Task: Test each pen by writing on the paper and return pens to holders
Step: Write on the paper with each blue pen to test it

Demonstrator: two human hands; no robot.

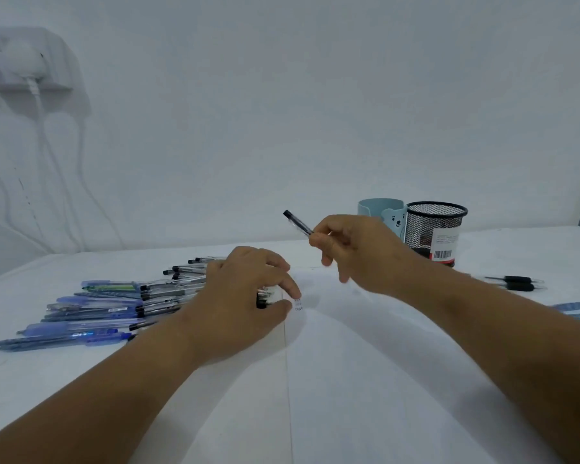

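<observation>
Far left on the wall: white socket block (pixel 24 67) with a plug and white cables (pixel 39 128) hanging down, blurry. White table (pixel 365 413) fills the lower frame.

Left on the table: pile of pens (pixel 114 304) lying flat, mostly pointing left-right. Near ones have blue barrels, one has a green section, far ones are clear barrels with black caps. The pile's right end runs under the left hand.

Left hand (pixel 245 303) palm down on the table at the pile's right edge, fingers curled over the ends of a few clear, black-tipped pens; whether it actually grips them, cannot tell. Fingertips sit at the left edge of the white paper (pixel 349 363), whose edge shows as a thin line running toward the camera. Small dark handwriting marks (pixel 298 305) on the paper just right of the left fingertips.

Right hand (pixel 355 249) raised above the paper, fingers pinching one pen (pixel 298 223): clear slim barrel, black cap end, tilted up and to the left.

Behind the right hand: light blue holder (pixel 387 216) with a bear face, touching or just beside a black mesh holder (pixel 436 229) with a white and red barcode label. Both upright; contents not visible.

Far right on the table: two pens with black grips (pixel 516 283), then two blue pens (pixel 573 311) nearer the edge.
</observation>
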